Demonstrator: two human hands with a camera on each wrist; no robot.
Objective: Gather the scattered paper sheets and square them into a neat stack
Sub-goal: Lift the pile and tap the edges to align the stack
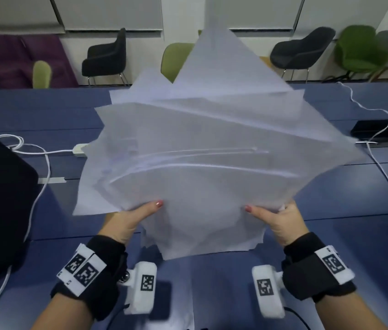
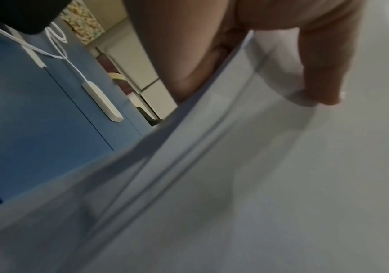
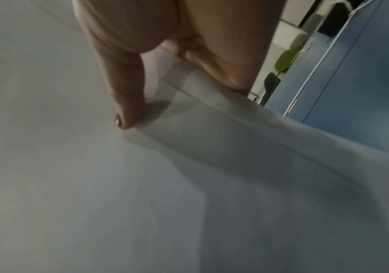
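Note:
A loose bundle of several white paper sheets [image 1: 207, 144] is lifted off the blue table [image 1: 33, 108], its corners fanned out at different angles. My left hand [image 1: 131, 217] pinches the bundle's near left edge, thumb on top and fingers hidden beneath. My right hand [image 1: 276, 219] pinches the near right edge the same way. In the left wrist view the thumb [image 2: 324, 73] presses on the paper [image 2: 282, 184]. In the right wrist view the thumb [image 3: 123, 103] lies on the sheets [image 3: 95, 184]. One more sheet [image 1: 183, 294] seems to lie flat below the bundle.
A white power strip [image 1: 78, 150] with cables lies on the table at left, beside a black bag [image 1: 0, 206]. A black device [image 1: 383, 129] with a white cable sits at right. Chairs [image 1: 107, 55] line the far wall.

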